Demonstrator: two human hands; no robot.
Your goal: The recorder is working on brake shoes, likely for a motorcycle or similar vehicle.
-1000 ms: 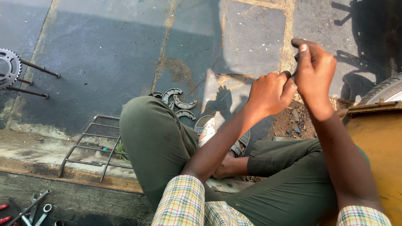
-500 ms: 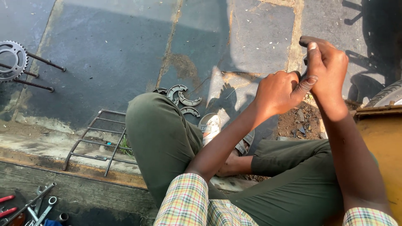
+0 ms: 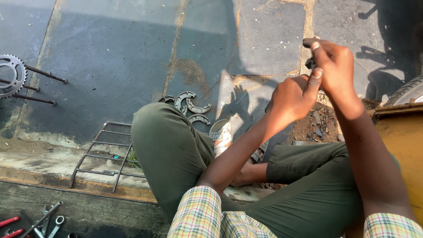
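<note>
Both hands were raised above the lap: the right hand (image 3: 337, 66) clenched a small dark metal part (image 3: 310, 43) while the left hand (image 3: 291, 98) pinched it, steadying.

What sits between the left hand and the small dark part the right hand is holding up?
Nothing visible. The left hand is closed right beside the right hand, which pinches the small dark part; the two hands touch, with no object between them.

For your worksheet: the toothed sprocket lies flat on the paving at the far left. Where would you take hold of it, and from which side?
Grip the sprocket by its toothed outer rim on the near-left arc, coming from above. It lies flat, so the rim is the exposed edge, and the open centre offers a place to hook fingers. Three dark rods extend from its right side, probably crowding an approach from there.
</note>
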